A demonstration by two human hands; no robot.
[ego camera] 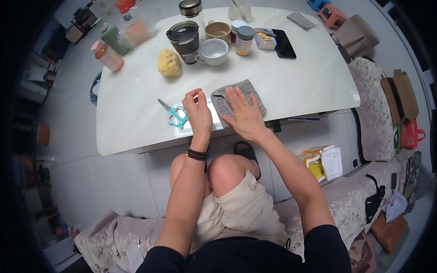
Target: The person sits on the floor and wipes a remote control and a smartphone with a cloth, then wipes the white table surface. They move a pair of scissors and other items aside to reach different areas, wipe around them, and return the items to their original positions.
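A folded grey striped cloth (254,89) lies near the front edge of the white table (307,82). My right hand (244,112) rests flat on top of it with fingers spread, hiding its middle. Just left of the cloth, my left hand (198,114) hovers with loosely curled fingers, and I see nothing in it. Beside that hand are scissors with turquoise handles (177,116), their blades toward the upper left. A bright, pale rectangular patch (215,119) with an outline shows beneath the scissors and my left hand; whether it is an object or glare is unclear.
Toward the back stand a lidded dark cup (184,37), a white mug (214,52), a brown mug (218,30) and a grey-capped jar (244,41). A yellow sponge (169,62), a pink-capped bottle (107,56) and a black phone (285,44) lie or stand around them.
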